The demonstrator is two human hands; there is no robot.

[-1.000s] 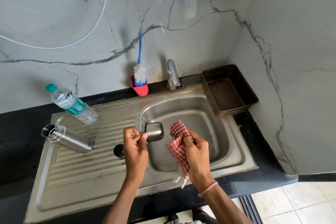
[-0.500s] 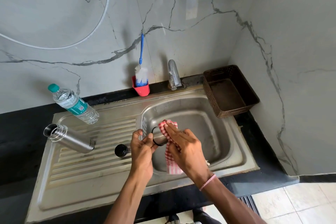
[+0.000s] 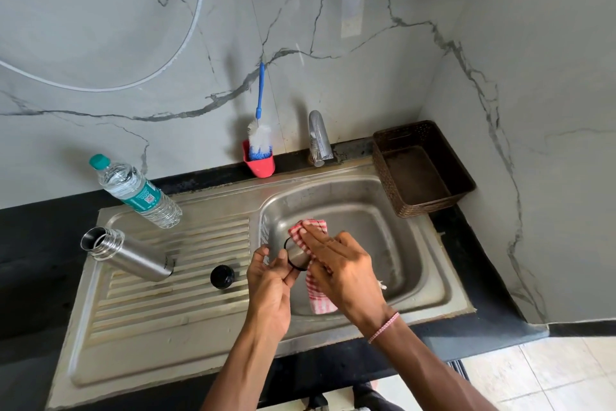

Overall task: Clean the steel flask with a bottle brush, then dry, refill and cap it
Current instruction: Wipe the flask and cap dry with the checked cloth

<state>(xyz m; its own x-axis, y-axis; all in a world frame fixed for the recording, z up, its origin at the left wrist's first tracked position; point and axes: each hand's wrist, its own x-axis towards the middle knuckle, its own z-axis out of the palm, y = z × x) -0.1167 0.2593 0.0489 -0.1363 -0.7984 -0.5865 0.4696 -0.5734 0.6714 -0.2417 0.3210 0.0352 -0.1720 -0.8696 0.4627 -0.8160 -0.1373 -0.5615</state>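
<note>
Left of the sink basin (image 3: 405,245), on the ribbed drainboard (image 3: 156,307), the steel flask (image 3: 128,254) lies on its side with its open mouth pointing away from the basin. It was probably laid there to drain while its parts are dried. The water bottle (image 3: 140,192) stands just behind it, farther left of the basin, sealed and full, likely kept ready for the refill. The black inner stopper (image 3: 222,276) rests on the drainboard close to the basin's left edge, within easy reach for capping. Behind the basin's left corner, the bottle brush (image 3: 259,137) stands head-down in a red holder (image 3: 260,165), which suggests the scrubbing is finished.

Over the basin's left part, the left hand (image 3: 270,280) pinches the steel outer cap (image 3: 296,255) at its dark rim, between the thumb and curled fingers (image 3: 263,252). This holds it steady for wiping. The red checked cloth (image 3: 318,299) drapes over the cap's closed end and hangs down toward the basin's near wall. The right hand (image 3: 340,264) lies on it with its fingers (image 3: 316,237) stretched nearly flat, pressing the cloth onto the cap. The cap therefore sits between the two hands, the left fingers on its rim and the right ones across its covered side. The tap (image 3: 318,137) stands behind the basin, and a brown basket (image 3: 423,170) sits at its right rear corner.
</note>
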